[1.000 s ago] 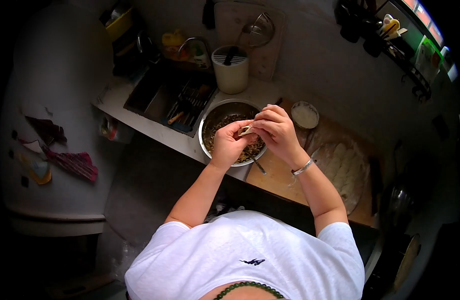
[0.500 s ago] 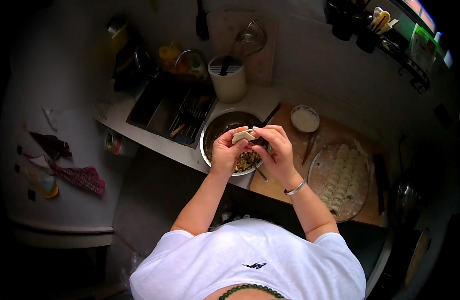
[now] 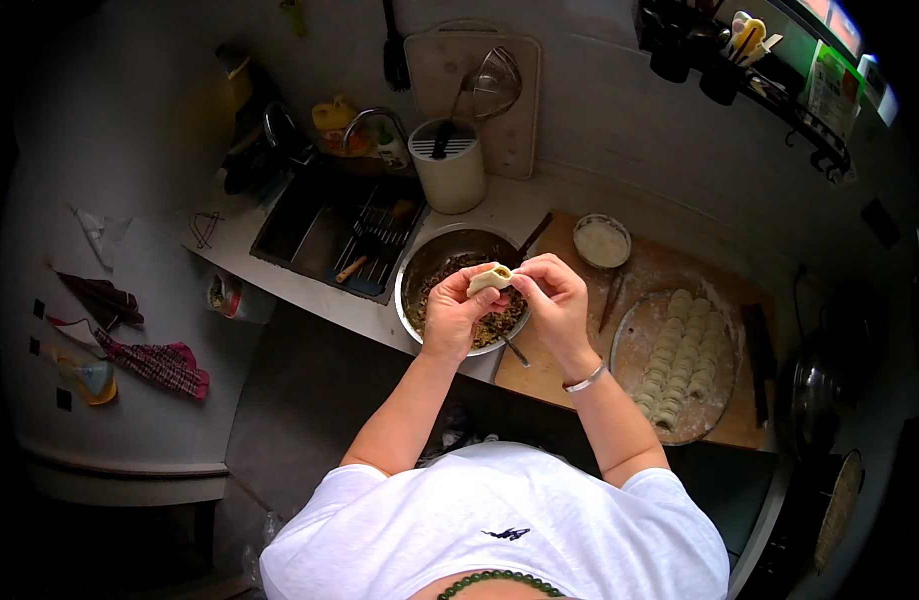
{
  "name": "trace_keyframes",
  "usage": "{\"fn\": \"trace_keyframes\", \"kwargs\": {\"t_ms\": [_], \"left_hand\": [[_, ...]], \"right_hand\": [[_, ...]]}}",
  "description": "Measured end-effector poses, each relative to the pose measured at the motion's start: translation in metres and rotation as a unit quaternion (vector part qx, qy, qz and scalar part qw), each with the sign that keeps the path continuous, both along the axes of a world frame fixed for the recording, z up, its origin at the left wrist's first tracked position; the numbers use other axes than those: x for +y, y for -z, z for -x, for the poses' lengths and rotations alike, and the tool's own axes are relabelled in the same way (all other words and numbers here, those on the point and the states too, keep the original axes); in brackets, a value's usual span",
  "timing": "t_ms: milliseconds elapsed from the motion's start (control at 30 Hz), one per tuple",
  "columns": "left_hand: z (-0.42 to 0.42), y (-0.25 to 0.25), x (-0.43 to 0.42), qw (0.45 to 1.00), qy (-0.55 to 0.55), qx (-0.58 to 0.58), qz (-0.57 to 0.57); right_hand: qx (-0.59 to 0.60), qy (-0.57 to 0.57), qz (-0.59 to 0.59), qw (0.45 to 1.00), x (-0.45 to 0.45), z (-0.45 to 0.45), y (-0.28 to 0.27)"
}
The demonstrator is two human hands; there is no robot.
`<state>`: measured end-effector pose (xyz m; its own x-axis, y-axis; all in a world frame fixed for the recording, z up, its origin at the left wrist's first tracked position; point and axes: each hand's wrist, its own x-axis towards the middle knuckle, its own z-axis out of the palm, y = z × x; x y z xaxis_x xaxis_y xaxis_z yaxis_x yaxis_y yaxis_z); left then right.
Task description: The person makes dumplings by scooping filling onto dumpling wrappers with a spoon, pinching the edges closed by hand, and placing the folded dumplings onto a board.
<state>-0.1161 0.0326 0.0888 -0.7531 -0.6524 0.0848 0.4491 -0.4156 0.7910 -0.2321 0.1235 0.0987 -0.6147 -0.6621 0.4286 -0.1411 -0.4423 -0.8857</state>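
Observation:
Over a metal bowl (image 3: 411,318) of dark chopped filling, my left hand (image 3: 456,308) holds a folded dough wrapper (image 3: 490,278) with some filling showing inside. The fingers of my right hand (image 3: 553,296) pinch the wrapper's right edge. A spoon handle (image 3: 514,349) sticks out over the bowl's front rim. On the wooden board (image 3: 534,372) to the right, a round floured tray (image 3: 634,345) bears rows of several shaped dumplings (image 3: 682,350). A bowl of white flour (image 3: 601,241) stands behind the tray, with a thin rolling pin (image 3: 611,302) between them.
To the left are a sink (image 3: 304,225) with a rack and a wooden-handled tool. A white container (image 3: 449,175) stands behind the metal bowl, before an upright cutting board (image 3: 519,130). A dark pan (image 3: 817,395) is at the far right, with a shelf (image 3: 799,120) above.
The view has shifted, bringing the dumpling tray into clearer sight. Both hands have turned the wrapper, which now shows its filling; my right fingers have moved to its right edge.

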Motion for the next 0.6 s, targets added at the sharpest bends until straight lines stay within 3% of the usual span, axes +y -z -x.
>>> {"fn": "trace_keyframes", "kwargs": {"t_ms": [400, 600], "left_hand": [[0.0, -0.004, 0.004, 0.999, 0.007, -0.011, 0.052], [0.0, -0.006, 0.005, 0.997, 0.007, -0.023, 0.071]], "right_hand": [[0.048, 0.025, -0.007, 0.998, 0.006, -0.001, -0.007], [0.154, 0.082, 0.009, 0.985, 0.008, -0.002, -0.012]]}}
